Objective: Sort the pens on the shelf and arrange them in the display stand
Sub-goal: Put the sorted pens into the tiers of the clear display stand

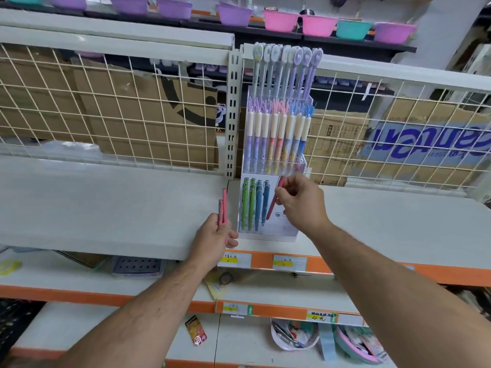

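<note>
A clear tiered display stand (288,229) sits on the white shelf (106,208). Its top tier holds tall pens with flat oval toppers (288,65), the middle tier white-capped pastel pens (276,134), and the bottom tier green pens (247,205) and blue pens (261,205). My right hand (301,201) pinches a pink pen (274,201), tilted inside the bottom tier just right of the blue pens. My left hand (214,241), left of the stand, grips a small bunch of pink pens (224,205) pointing upward.
A wire grid panel (106,107) backs the shelf, with cardboard boxes behind it. Plastic bowls (281,21) line a higher shelf beyond. Lower shelves with orange edges and price labels (289,262) hold small items and baskets (293,335).
</note>
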Demonstrator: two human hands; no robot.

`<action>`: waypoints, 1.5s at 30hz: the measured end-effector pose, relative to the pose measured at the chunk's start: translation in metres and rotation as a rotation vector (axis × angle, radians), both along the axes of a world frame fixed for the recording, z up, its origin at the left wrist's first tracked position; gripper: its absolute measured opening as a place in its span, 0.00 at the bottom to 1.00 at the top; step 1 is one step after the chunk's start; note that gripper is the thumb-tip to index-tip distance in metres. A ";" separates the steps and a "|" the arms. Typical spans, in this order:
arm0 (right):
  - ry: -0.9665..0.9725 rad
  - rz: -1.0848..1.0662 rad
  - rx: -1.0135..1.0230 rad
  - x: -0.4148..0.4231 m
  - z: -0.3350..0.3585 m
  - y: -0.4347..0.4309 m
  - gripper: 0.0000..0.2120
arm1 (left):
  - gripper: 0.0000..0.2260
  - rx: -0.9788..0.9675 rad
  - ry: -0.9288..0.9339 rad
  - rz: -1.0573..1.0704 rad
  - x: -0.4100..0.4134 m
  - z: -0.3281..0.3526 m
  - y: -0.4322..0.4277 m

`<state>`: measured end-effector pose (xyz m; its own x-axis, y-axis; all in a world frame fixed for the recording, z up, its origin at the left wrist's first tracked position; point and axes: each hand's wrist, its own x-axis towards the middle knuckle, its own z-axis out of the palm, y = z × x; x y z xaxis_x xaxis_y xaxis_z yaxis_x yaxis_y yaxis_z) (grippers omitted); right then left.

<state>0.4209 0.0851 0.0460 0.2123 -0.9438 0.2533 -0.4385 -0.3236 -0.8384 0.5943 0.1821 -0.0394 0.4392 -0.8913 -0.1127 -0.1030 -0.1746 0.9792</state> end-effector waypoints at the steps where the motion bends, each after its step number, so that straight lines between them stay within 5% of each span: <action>1: 0.008 -0.001 -0.003 0.000 -0.001 0.000 0.07 | 0.07 -0.001 -0.009 -0.004 0.000 -0.001 0.000; 45: 0.166 -0.001 -0.071 0.009 -0.017 -0.038 0.04 | 0.08 0.019 -0.079 -0.005 -0.005 0.006 0.004</action>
